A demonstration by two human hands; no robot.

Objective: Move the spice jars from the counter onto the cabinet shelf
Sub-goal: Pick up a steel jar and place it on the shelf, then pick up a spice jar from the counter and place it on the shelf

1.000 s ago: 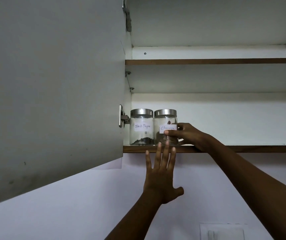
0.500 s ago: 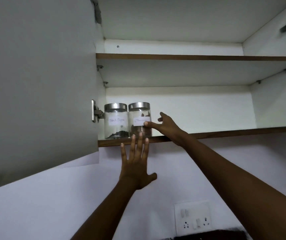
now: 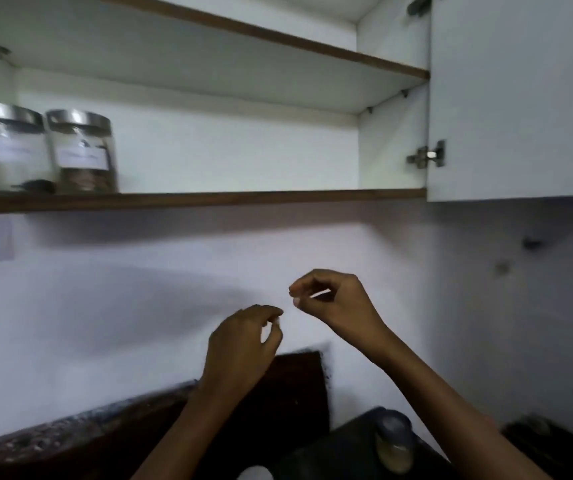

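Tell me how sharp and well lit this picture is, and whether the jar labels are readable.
Head view: motion blur smears everything, so the labels on the left jar and the right jar are unreadable; head view: dim, flat light, a soft shadow on the wall under the shelf.

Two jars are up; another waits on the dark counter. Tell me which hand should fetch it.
Probably the right hand. It and the left hand both hold nothing, but the jar stands just beside the right forearm, farther from the left.
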